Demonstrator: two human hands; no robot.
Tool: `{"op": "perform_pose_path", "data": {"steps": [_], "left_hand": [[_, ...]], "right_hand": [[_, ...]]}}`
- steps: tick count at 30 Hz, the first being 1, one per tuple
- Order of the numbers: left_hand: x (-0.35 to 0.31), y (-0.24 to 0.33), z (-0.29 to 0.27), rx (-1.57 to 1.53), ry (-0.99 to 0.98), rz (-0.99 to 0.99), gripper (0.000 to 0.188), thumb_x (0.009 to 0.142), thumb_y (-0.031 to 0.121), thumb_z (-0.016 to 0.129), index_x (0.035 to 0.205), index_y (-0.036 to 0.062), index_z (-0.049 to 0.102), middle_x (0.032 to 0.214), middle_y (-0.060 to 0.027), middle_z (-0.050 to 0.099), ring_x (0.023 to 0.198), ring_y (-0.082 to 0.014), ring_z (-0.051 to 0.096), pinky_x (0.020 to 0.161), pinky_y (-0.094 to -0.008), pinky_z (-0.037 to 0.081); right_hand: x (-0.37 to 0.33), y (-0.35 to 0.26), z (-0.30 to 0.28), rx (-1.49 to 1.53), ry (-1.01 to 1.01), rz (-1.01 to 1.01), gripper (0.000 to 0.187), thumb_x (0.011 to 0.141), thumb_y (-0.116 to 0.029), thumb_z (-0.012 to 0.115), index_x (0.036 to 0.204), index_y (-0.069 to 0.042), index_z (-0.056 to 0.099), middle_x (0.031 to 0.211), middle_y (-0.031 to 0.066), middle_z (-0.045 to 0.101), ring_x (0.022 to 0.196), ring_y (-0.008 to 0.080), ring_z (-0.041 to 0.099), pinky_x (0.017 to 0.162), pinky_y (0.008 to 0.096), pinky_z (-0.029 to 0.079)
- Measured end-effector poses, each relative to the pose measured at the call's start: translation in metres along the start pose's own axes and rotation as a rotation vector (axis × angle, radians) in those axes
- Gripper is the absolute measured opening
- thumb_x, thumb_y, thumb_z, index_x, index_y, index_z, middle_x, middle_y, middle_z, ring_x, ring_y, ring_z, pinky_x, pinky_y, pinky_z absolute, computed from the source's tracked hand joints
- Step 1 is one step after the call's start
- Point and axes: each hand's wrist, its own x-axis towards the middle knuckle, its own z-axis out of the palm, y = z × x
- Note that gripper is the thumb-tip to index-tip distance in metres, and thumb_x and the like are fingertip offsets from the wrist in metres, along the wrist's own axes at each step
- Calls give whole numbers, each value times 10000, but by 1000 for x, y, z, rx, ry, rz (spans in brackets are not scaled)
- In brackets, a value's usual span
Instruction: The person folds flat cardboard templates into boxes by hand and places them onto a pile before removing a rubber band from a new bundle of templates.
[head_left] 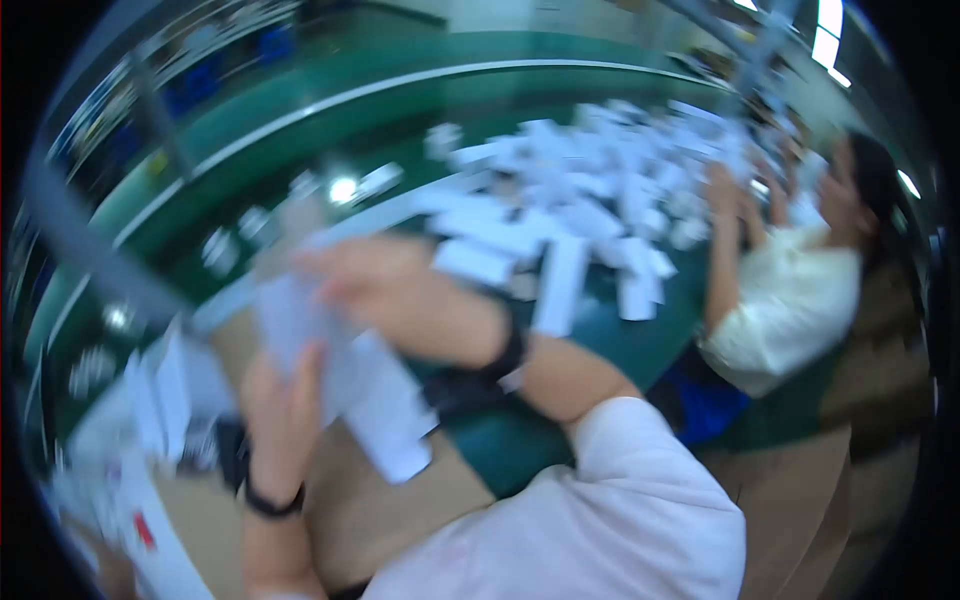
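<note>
My left hand (280, 405) is wrapped round the lower part of a narrow white carton (285, 320), held upright in front of me with the thumb along its side. At the carton's upper end is my right hand (400, 295), its fingers pointing left and smeared by motion. Whether they grip anything does not show. A pale, blurred shape (300, 215) stands just above the carton; its kind cannot be made out. Below my right wrist, another white carton (385, 410) lies slanted over an open brown cardboard box (370, 500).
White cartons (560, 200) lie heaped on the green work surface (500, 435). Several small clear packs (220, 250) rest on the green belt at left. More white cartons (165, 390) stand at left. A co-worker (790, 300) handles white pieces at right. A grey post (105, 245) slants at left.
</note>
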Motion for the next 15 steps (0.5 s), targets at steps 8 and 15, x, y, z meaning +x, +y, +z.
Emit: {"op": "perform_pose_path", "data": {"steps": [8,15], "left_hand": [[-11,-13,7,-403,-78,-191,372,887,199,517,1180,-14,430,1083,-100,498,991,-226,484,869,-302,361],[-15,-20,15,-10,215,42,586,882,286,556,1326,31,269,1308,-116,298,1129,-197,392,967,-299,273]], "right_hand": [[8,-24,1,285,-28,336,418,636,-314,719,849,-1,542,691,151,580,636,323,595,547,349,467],[7,-20,12,405,-54,238,387,551,-310,715,678,-12,503,545,89,494,511,214,530,481,277,419]]}}
